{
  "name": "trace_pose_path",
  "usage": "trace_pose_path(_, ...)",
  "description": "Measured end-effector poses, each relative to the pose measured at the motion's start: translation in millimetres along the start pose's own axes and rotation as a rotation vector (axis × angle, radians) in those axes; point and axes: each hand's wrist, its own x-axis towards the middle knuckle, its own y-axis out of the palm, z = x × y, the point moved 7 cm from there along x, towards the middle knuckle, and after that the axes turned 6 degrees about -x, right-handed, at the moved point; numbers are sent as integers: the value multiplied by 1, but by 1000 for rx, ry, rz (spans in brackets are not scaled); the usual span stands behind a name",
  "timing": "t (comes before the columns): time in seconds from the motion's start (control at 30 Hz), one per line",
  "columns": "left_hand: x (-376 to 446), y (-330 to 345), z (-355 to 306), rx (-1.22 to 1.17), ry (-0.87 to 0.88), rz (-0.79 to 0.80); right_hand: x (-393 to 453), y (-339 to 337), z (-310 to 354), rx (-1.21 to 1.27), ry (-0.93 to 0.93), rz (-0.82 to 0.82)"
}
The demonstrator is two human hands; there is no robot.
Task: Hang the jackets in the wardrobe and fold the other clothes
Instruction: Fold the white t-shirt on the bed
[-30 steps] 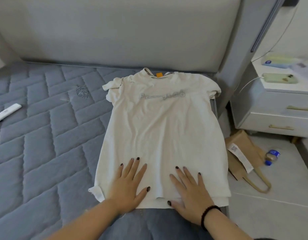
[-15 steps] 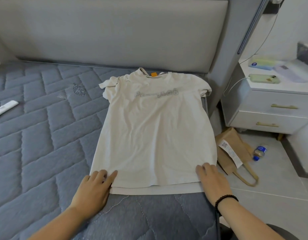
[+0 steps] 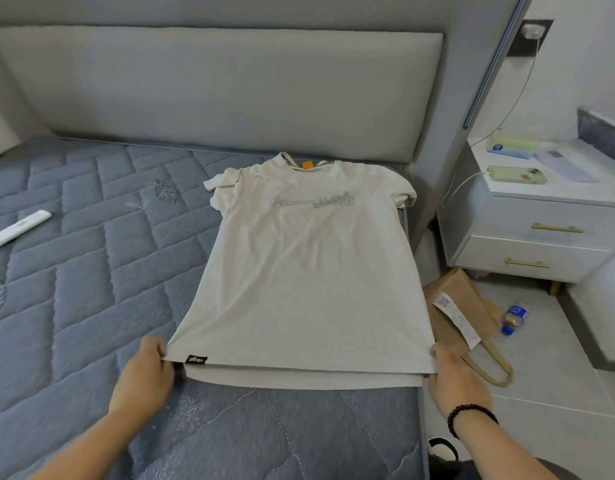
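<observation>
Mattress bears t-shirt — left hand, right hand pinch hem.

A quilted blue-grey mattress fills the left and near part of the view, stitched in slanted blocks with leaf motifs. Behind it, at the far side, stands a padded pale grey headboard. To the right, a white bedside cabinet with two drawers and brass handles sits against a pale wall, where a charger is plugged into a dark socket plate. The floor is of light grey tiles. Soft, even light falls over the room.
</observation>
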Motion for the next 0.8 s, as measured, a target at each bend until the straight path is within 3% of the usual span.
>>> trace_pose_path(0.07,-2,-7,0,-178,-34,-45,-4,0,0,-58,-17,52)
trace_pose_path(0.17,-7,-20,-1,-172,18,-55,-11,-7,-1,-176,-51,55)
trace_pose_path(0.37,-25,-41,4,501,332,187,-32,-28,-3,-391,-172,82)
trace_pose_path(0.5,-34,-61,-8,614,501,133,-49,-46,-11,-518,-211,23)
trace_pose_path(0.57,-38,-69,-12,643,492,135,-56,-54,-16,-534,-185,33)
trace_pose_path(0.67,-36,-84,-8,354,318,7,-63,-68,-19,-413,-113,-46)
trace_pose_path(0.8,-35,-81,8,-378,-41,-13,-71,-92,-20,216,31,-280)
